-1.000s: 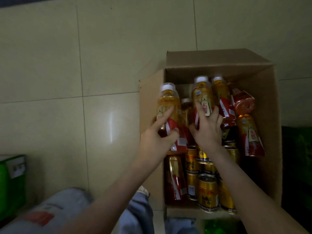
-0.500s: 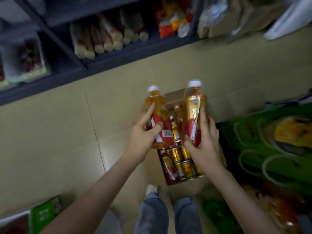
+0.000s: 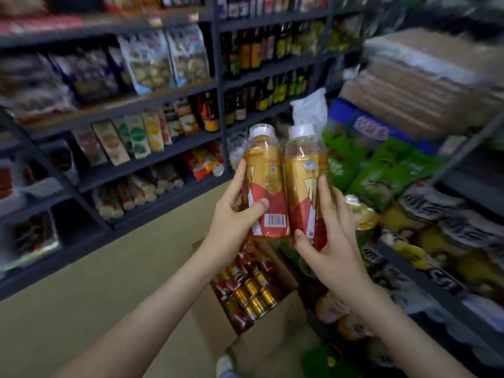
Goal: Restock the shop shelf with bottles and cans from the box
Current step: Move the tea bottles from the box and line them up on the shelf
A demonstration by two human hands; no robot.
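"What were the hands doing?"

"The left hand (image 3: pixel 231 216) was curled round the lower half of the first drink bottle (image 3: pixel 266 170), with the thumb across the red label just above the barcode. The right hand (image 3: pixel 331 241) gripped the second drink bottle (image 3: pixel 304 170), thumb low on the label and a finger lying up its front."

"How did the bottles stand?"

"Both were upright with their white caps on top. They were side by side in the air, either touching or very nearly; I could not tell which."

"And the box?"

"The cardboard box (image 3: pixel 218 323) sat open on the tan floor (image 3: pixel 109 282), below the hands. Gold cans (image 3: pixel 253 296) were packed in rows inside it, among red-labelled bottles (image 3: pixel 227 286)."

"Where was the shelf?"

"The dark shelf (image 3: pixel 152 159) ran along the far edge of the floor, blurred, carrying snack packets and dark glass bottles (image 3: pixel 261 50). Green packs (image 3: pixel 381 170) were heaped to the right, behind the second bottle."
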